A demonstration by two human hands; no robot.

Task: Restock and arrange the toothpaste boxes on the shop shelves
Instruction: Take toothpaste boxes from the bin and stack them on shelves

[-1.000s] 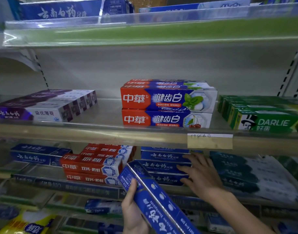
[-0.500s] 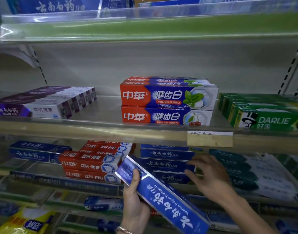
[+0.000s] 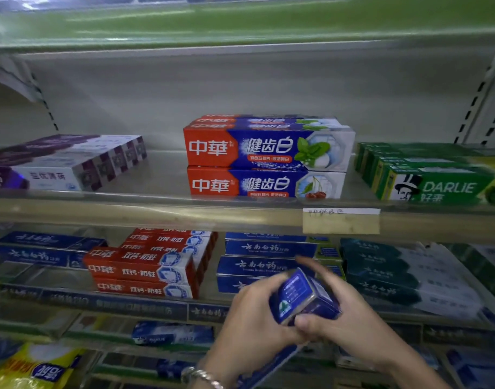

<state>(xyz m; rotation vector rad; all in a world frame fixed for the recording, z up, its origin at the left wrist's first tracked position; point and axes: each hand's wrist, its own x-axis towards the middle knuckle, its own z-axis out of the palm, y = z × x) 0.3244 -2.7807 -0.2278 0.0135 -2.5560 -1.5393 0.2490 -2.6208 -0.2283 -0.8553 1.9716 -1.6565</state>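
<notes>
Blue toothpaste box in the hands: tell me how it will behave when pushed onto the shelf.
Probably stiff: the blue toothpaste box shows square edges while gripped by the left hand and right hand. Its flat sides suggest it would slide rather than roll.

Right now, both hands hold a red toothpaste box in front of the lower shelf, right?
Not red: the head view shows the toothpaste box is blue. The left hand and right hand do hold it in front of the lower shelf.
</notes>
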